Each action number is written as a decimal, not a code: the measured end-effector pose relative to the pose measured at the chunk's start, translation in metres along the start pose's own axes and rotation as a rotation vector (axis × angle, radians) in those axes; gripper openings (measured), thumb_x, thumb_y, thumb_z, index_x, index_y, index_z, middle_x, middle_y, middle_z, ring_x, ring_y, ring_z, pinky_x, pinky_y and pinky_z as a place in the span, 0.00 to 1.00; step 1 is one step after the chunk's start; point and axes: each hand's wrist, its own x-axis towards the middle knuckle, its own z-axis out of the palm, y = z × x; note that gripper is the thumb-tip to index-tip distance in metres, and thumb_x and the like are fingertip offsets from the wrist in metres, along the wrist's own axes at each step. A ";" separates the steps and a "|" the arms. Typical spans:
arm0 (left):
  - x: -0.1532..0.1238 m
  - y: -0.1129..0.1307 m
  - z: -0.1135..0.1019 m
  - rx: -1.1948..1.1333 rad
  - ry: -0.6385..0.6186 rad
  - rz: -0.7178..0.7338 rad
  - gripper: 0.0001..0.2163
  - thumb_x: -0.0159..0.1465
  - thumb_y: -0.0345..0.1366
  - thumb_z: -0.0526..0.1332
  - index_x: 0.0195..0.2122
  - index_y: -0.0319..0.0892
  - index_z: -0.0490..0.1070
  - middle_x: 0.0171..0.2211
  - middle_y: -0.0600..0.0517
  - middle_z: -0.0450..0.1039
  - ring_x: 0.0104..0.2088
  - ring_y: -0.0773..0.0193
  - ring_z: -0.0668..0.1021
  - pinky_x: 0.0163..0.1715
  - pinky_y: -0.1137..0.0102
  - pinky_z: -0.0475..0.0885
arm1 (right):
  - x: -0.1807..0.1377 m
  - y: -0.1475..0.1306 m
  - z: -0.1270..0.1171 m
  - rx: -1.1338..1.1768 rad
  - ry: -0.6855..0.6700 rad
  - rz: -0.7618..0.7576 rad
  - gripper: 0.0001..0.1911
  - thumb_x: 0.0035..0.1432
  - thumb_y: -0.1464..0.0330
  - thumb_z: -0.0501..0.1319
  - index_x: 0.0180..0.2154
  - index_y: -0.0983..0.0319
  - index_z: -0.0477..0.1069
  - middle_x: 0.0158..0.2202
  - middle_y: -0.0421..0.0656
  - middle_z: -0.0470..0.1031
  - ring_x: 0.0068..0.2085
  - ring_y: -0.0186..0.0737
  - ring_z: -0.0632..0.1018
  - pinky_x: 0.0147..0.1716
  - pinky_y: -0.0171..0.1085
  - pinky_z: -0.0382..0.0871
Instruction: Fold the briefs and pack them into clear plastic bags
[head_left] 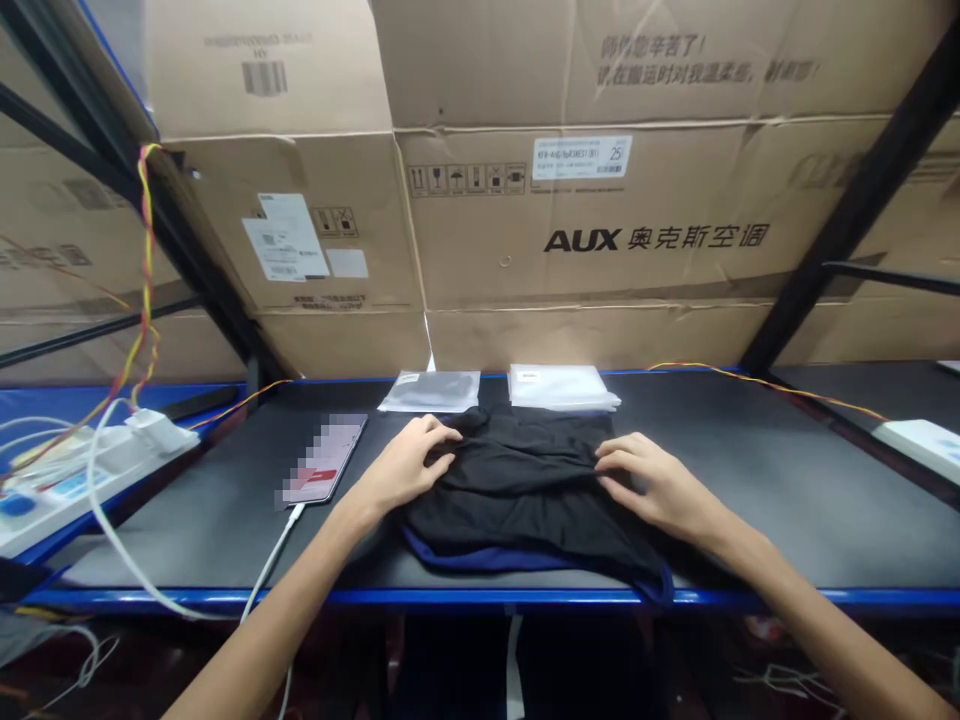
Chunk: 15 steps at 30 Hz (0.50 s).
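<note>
A black garment with a blue hem [525, 500] lies bunched on the dark shelf top [750, 480] in front of me. My left hand [405, 465] rests on its left edge with the fingers curled and pinching the cloth. On the right edge, my right hand [652, 485] presses down, fingertips gripping a fold of the fabric.
Two clear plastic bags, one with dark cloth [431, 392] and a whitish one [559, 387], lie behind the garment. A phone [326, 460] on a white cable lies at left. A power strip [82, 470] sits far left. Cardboard boxes [600, 220] wall the back.
</note>
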 end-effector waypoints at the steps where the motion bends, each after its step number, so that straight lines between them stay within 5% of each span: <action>1: 0.000 0.003 -0.003 -0.019 0.014 0.014 0.09 0.62 0.32 0.58 0.42 0.45 0.74 0.41 0.50 0.72 0.43 0.58 0.74 0.47 0.63 0.71 | 0.001 -0.002 -0.002 0.008 0.024 0.000 0.05 0.61 0.70 0.58 0.38 0.57 0.72 0.44 0.46 0.76 0.45 0.46 0.75 0.45 0.47 0.72; 4: -0.004 0.014 -0.013 -0.092 0.075 0.050 0.04 0.61 0.29 0.57 0.35 0.43 0.71 0.40 0.51 0.73 0.43 0.60 0.74 0.47 0.65 0.69 | 0.000 -0.010 -0.010 0.034 0.065 0.002 0.06 0.59 0.72 0.57 0.37 0.56 0.70 0.42 0.45 0.76 0.45 0.46 0.75 0.44 0.46 0.73; 7: -0.014 0.021 -0.024 -0.153 0.091 0.061 0.07 0.61 0.27 0.57 0.38 0.43 0.70 0.38 0.53 0.74 0.41 0.62 0.75 0.45 0.67 0.69 | -0.006 -0.019 -0.021 0.070 0.039 0.001 0.08 0.59 0.74 0.56 0.39 0.56 0.69 0.40 0.44 0.76 0.44 0.44 0.76 0.42 0.43 0.73; 15: -0.044 0.031 -0.042 -0.074 -0.200 0.160 0.09 0.62 0.29 0.58 0.41 0.47 0.75 0.39 0.52 0.74 0.40 0.62 0.75 0.42 0.69 0.68 | -0.027 -0.046 -0.036 0.065 -0.152 -0.091 0.13 0.61 0.76 0.53 0.42 0.56 0.71 0.39 0.44 0.77 0.41 0.42 0.76 0.42 0.42 0.72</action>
